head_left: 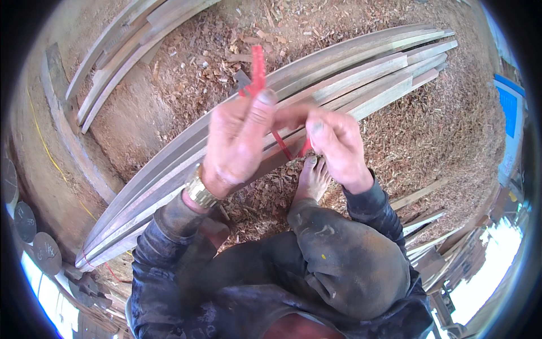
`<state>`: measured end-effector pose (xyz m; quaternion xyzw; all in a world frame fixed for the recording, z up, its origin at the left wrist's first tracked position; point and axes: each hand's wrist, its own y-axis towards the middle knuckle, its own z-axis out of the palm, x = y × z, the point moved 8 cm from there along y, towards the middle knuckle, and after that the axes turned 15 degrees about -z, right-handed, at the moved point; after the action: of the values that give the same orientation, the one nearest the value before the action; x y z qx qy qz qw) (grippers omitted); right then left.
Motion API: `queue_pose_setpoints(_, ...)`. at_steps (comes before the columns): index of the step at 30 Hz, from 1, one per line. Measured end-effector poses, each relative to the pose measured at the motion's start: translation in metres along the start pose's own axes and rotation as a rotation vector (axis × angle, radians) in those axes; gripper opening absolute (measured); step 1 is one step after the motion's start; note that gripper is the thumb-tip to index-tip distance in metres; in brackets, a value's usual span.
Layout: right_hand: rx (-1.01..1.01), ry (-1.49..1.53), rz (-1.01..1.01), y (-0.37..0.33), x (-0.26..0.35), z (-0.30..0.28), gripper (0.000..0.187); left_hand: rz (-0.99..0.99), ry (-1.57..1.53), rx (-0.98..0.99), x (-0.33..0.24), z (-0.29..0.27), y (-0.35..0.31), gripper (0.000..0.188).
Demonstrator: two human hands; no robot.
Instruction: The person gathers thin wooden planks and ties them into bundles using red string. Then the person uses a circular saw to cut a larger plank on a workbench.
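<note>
My left hand (234,138), with a metal watch (200,189) at the wrist, is closed on a red plastic strap (258,69); one end sticks up past the thumb. Beside it, my right hand (340,148) is closed in a pinch, fingers reaching toward the left hand and slightly blurred. A red piece of the strap shows just below its fingertips, and another stretch runs down between the hands over the boards. Beneath both hands lies a bundle of long wooden boards (372,76), stacked side by side.
More boards (116,70) lie at the upper left, near a single plank (70,118) and a thin yellow line (48,150). Wood shavings (451,130) cover the ground. My bare foot (312,182) rests close to the bundle. Round discs (45,252) stand at the far left.
</note>
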<state>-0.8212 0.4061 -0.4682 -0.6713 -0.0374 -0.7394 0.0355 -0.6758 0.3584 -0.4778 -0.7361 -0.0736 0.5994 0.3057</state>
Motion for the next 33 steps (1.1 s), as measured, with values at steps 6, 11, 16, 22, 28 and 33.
queue_pose_setpoints(6,0.674,0.079,0.047,-0.058,0.028,0.032,0.034,0.051,-0.130,-0.111,-0.004,-0.037,0.018,0.050)
queue_pose_setpoints(11,0.600,-0.032,0.128,-0.070,0.061,0.018,0.033,0.072,-0.056,-0.289,-0.036,-0.082,0.050,0.047)
queue_pose_setpoints(16,0.522,-0.098,-0.140,-0.060,0.125,0.028,0.039,0.166,-0.028,-0.141,-0.078,-0.072,0.086,0.048)
queue_pose_setpoints(22,0.403,-0.051,-0.447,-0.049,0.163,0.037,0.042,0.718,0.300,-0.183,-0.105,-0.057,0.017,0.048)
queue_pose_setpoints(28,0.203,0.041,-0.071,-0.009,0.097,0.048,0.016,0.197,0.168,-0.140,-0.041,-0.036,0.017,0.034)
queue_pose_setpoints(33,-0.157,0.091,-0.080,0.028,0.054,-0.011,0.019,0.488,0.427,0.048,-0.017,0.046,-0.005,0.022)
